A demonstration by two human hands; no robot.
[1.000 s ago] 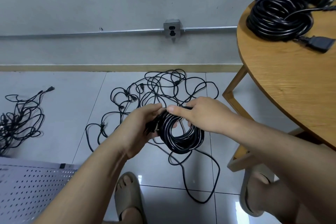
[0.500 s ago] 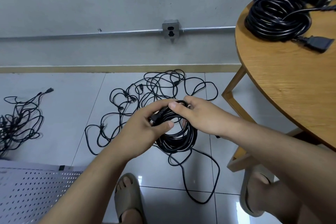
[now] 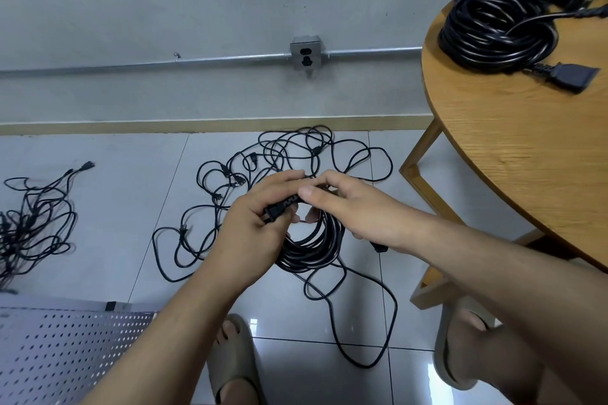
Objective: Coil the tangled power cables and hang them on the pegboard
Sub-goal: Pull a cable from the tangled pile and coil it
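Head view: left hand (image 3: 255, 233) and right hand (image 3: 348, 207) grip coiled cable (image 3: 316, 250)

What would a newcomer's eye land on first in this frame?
Dead centre, the left hand and right hand hold a partly wound coil of black power cable above the floor, the left hand gripping its black plug. Behind them a loose tangle of thin black cables sprawls on the grey tiles. A thick black coiled bundle sits on the round wooden table at upper right.
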